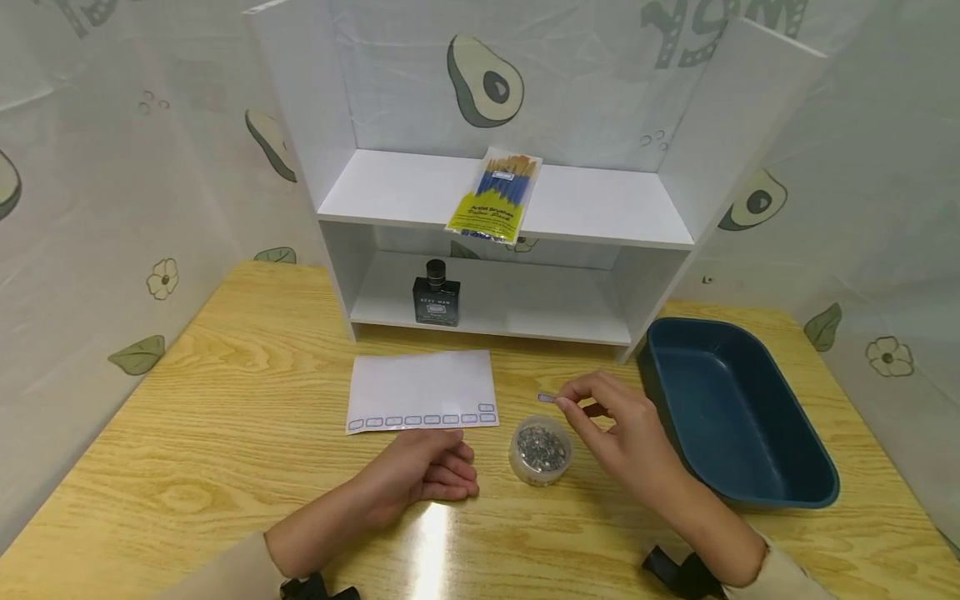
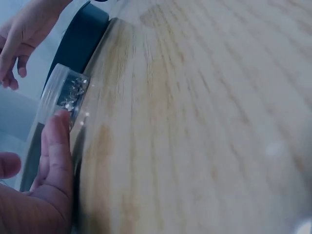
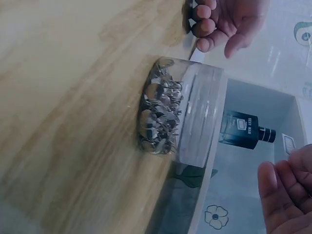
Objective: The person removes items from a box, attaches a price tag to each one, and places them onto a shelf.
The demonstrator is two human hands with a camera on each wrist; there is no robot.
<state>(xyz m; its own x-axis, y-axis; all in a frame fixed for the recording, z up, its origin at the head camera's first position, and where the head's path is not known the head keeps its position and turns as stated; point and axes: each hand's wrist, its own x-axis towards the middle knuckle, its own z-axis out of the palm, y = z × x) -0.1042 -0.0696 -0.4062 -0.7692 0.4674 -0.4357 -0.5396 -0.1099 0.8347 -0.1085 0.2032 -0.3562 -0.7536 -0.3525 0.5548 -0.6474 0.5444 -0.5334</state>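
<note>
Between its thumb and forefinger my right hand (image 1: pixel 626 429) pinches a small white label with a dark border (image 1: pixel 546 397), held above the table. The same label (image 3: pixel 288 145) shows at the fingertips in the right wrist view. Below it stands an open clear round tub of silver thumbtacks (image 1: pixel 542 450). My left hand (image 1: pixel 416 471) rests on its side on the table, fingers loosely bent and holding nothing. Just beyond that hand lies a white sheet (image 1: pixel 423 383) with several bordered labels along its near edge and one above them at the right.
A white shelf unit (image 1: pixel 495 329) stands at the back. On its lower board is a black perfume bottle (image 1: pixel 437 296) with a label; a labelled pack of artist brushes (image 1: pixel 495 196) leans over the upper board's edge. A dark teal basin (image 1: pixel 738 412) sits right of my right hand.
</note>
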